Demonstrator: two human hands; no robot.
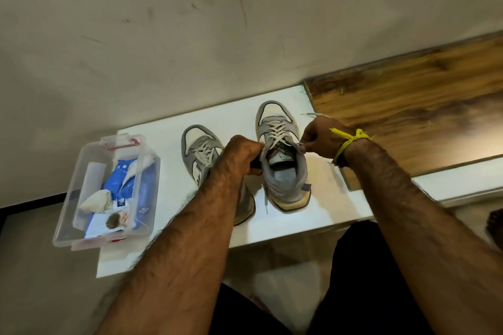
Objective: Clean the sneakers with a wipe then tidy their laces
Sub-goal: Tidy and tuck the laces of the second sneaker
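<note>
Both hands pinch lace ends at right sneaker [283, 160] collar: left hand [243, 156], right hand [319, 140]. Pull evenly, keep sneaker flat on worktop [168, 128], then knot.

White table [334, 200] holds two grey sneakers [281, 160] side by side, clear plastic box [109, 193] at left edge, wooden board [408, 117] on right.

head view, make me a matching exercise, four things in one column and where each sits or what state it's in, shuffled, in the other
Things:
1. grey and white sneaker with trailing laces
2. second grey and white sneaker
3. clear plastic storage box
4. yellow thread wristband

Places or states:
A. tied round the right wrist
B. far left on the white surface, holding a blue packet
C. partly hidden behind the left forearm
D. laces pulled by both hands

Pairs: 1-D, 2-C, 3-B, 4-A
</note>
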